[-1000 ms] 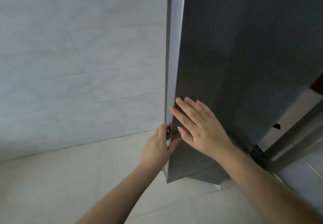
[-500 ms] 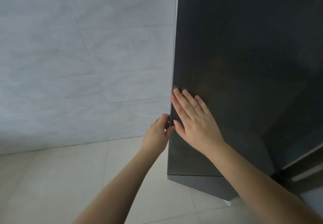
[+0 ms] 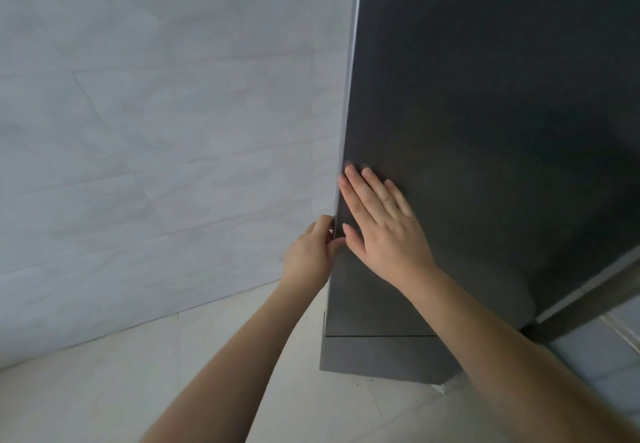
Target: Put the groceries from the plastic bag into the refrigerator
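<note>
2 hands are working on the refrigerator door [image 3: 485, 113], the dark panel that is filling the right half of the view. The right hand [image 3: 384, 231] is lying flat on the door face, fingers straight and spread, pressing rather than gripping, just inside the door's left vertical edge [image 3: 348, 124]. The left hand [image 3: 310, 257] is sitting lower and to the left, with fingers curling around that same edge; the fingertips are passing behind the edge and are hidden.

The edge is running nearly vertical, and the door face is extending to the right of both hands. The left hand is the nearer one to the free edge. A lower dark panel [image 3: 381, 352] is showing below a horizontal seam. Open room is lying to the left: pale floor tiles [image 3: 104, 390] and a grey tiled wall [image 3: 156, 131], with nothing standing there.

The refrigerator interior is not showing. The plastic bag and the groceries are not in view. Judgement: the door is being closed or held almost shut, and fingers wrapped over the edge are at risk of pinching.
</note>
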